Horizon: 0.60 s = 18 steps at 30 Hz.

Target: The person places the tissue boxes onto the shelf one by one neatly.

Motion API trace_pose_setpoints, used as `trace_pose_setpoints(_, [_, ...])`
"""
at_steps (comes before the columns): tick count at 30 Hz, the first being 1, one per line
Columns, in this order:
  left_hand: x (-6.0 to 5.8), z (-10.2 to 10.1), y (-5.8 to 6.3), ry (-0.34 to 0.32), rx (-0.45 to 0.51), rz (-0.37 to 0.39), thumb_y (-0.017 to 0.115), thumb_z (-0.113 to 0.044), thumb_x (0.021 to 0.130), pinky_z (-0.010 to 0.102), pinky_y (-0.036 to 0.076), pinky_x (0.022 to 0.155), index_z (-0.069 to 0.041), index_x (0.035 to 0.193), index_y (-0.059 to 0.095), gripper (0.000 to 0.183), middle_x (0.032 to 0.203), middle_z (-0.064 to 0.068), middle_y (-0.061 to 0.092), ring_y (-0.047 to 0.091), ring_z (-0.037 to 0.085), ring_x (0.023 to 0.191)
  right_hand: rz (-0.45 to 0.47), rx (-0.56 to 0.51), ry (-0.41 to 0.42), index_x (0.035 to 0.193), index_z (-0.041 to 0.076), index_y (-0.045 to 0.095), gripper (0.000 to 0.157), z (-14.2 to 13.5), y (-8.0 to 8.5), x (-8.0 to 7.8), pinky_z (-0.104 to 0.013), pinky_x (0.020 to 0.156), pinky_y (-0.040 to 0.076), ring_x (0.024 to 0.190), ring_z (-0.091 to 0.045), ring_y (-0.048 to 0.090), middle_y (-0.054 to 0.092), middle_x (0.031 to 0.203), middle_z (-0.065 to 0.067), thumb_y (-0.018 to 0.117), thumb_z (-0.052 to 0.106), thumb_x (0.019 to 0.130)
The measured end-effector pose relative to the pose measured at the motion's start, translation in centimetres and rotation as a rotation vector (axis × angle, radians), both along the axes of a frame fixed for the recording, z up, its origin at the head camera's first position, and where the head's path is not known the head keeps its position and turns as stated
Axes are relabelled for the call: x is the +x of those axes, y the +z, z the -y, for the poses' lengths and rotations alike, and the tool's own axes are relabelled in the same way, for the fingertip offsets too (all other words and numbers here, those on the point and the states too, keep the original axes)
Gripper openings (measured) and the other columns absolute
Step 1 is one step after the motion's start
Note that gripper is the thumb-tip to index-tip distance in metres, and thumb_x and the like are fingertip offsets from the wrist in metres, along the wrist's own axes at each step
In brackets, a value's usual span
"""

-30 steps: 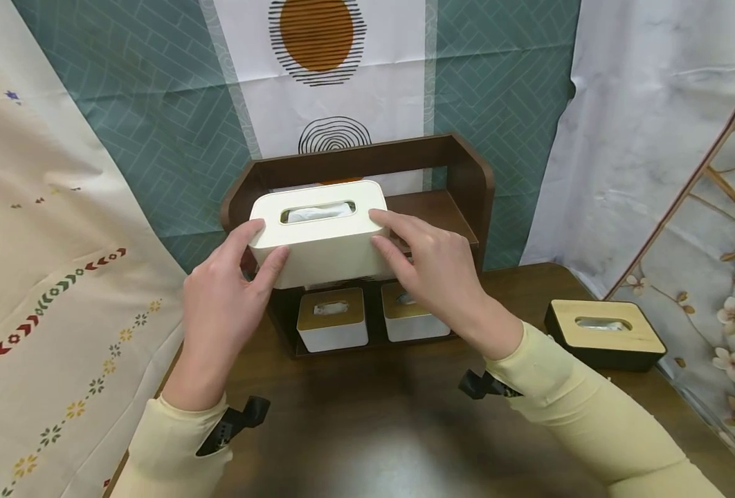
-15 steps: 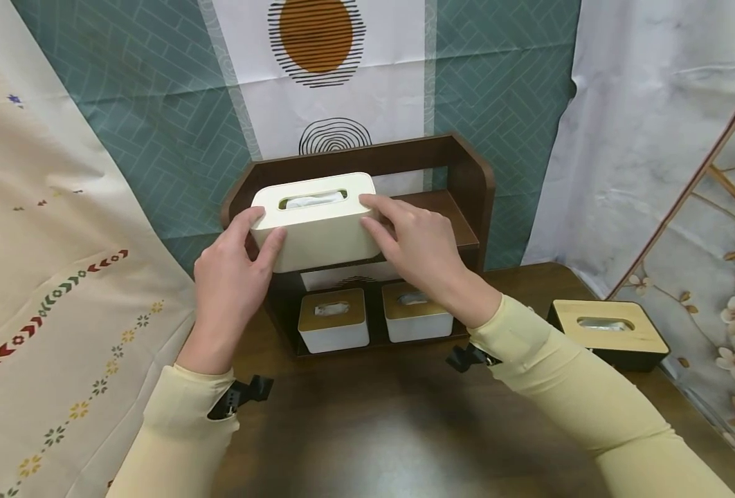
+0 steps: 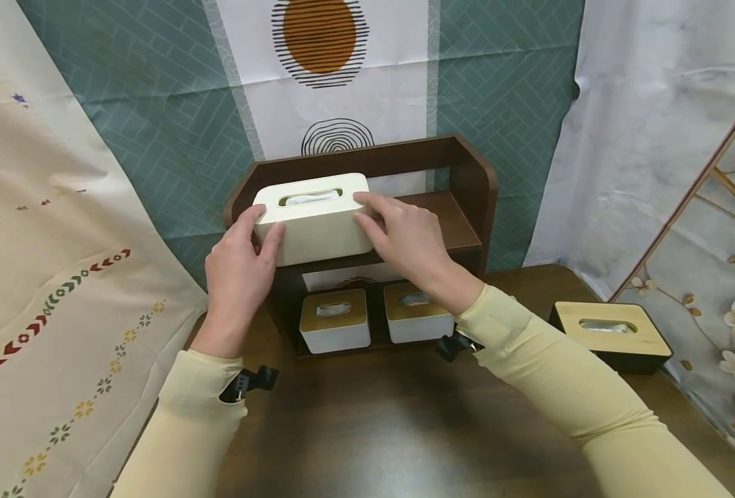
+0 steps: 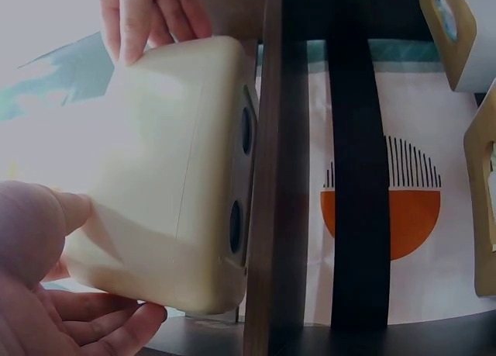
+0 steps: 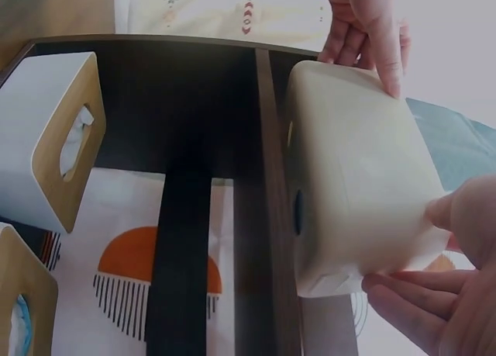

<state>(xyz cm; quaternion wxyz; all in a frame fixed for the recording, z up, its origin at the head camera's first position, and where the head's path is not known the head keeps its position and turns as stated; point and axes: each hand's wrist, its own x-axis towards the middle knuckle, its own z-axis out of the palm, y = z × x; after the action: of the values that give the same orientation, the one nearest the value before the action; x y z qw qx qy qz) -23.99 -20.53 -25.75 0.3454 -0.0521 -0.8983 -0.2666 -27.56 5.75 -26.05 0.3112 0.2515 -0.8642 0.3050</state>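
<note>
A cream tissue box (image 3: pixel 324 232) with an oval slot, white tissue showing inside, is at the left part of the upper shelf (image 3: pixel 448 214). My left hand (image 3: pixel 238 266) grips its left end, thumb on the front face. At the other end my right hand (image 3: pixel 407 235) holds it the same way. Both wrist views show the box's underside edge close to the shelf board (image 4: pixel 267 170); in the left wrist view dark round spots appear on its bottom. Whether its whole base touches the board I cannot tell.
Two white tissue boxes with wooden lids, a left one (image 3: pixel 335 335) and a right one (image 3: pixel 417 328), stand in the lower compartment. A black tissue box with a wooden lid (image 3: pixel 616 342) lies at the table's right. Patterned cloths (image 3: pixel 504 117) hang behind and beside the brown table (image 3: pixel 355 429).
Both hands have carried the cream tissue box forward and slightly left, from in front of the rack onto or just over the upper shelf. The other boxes have stayed put.
</note>
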Motion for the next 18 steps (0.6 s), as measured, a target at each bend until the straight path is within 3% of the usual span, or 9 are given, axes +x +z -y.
trace_pose_setpoints(8, [-0.6, -0.4, -0.8, -0.002, 0.034, -0.016, 0.066, -0.033, 0.113, 0.065, 0.051, 0.093, -0.005, 0.155, 0.060, 0.051, 0.128, 0.024, 0.072, 0.067, 0.043, 0.098, -0.008, -0.008, -0.002, 0.148, 0.018, 0.071, 0.039, 0.2, -0.5, -0.5, -0.043, 0.065, 0.050, 0.077, -0.020, 0.065, 0.078, 0.107, 0.001, 0.068, 0.034, 0.112])
trace_pose_setpoints(15, [-1.0, -0.9, -1.5, -0.007, 0.060, -0.041, 0.066, -0.031, 0.113, 0.068, 0.049, 0.107, -0.005, 0.156, 0.060, 0.051, 0.156, 0.019, 0.062, 0.064, 0.045, 0.136, -0.005, -0.004, -0.008, 0.148, 0.018, 0.071, 0.039, 0.3, -0.8, -0.7, -0.042, 0.063, 0.049, 0.076, -0.019, 0.065, 0.079, 0.108, 0.001, 0.068, 0.033, 0.112])
trace_pose_setpoints(18, [-1.0, -1.1, -1.7, 0.001, 0.061, -0.052, 0.065, -0.031, 0.113, 0.068, 0.049, 0.107, -0.006, 0.156, 0.060, 0.050, 0.159, 0.017, 0.060, 0.061, 0.044, 0.140, -0.001, 0.002, -0.013, 0.148, 0.018, 0.071, 0.039, 0.4, -1.0, -0.9, -0.042, 0.063, 0.050, 0.076, -0.020, 0.065, 0.079, 0.107, 0.000, 0.068, 0.033, 0.112])
